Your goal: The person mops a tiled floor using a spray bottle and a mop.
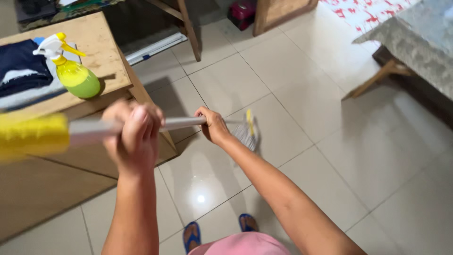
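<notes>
— Two hands on one mop pole (181, 123), yes? Which step is it?

— I judge it is the middle of a mopping stroke. Her left hand (134, 139) is wrapped around the grey pole at the left centre of the frame, fingers pressed together in a fist. The right hand (213, 125) grips the pole further down, near the centre, fingers curled around it.

— And the mop head (246, 133)?

— Just right of centre, on the tiled floor (330, 156), beyond the right hand. The yellow grip (30, 136) reaches the left edge.

— What would the next move need?

— I think a steady push or pull along the tiles, keeping away from the wooden table (101, 45) at the upper left, where a green spray bottle (75, 71) and folded dark cloth (21, 66) lie.

— Anything unclear?

— The near part of the pole is blurred, the mop head is partly behind the wrist, and whether the floor is wet I cannot tell — only a shine. Blue sandals (192, 235) show at the bottom edge.
</notes>
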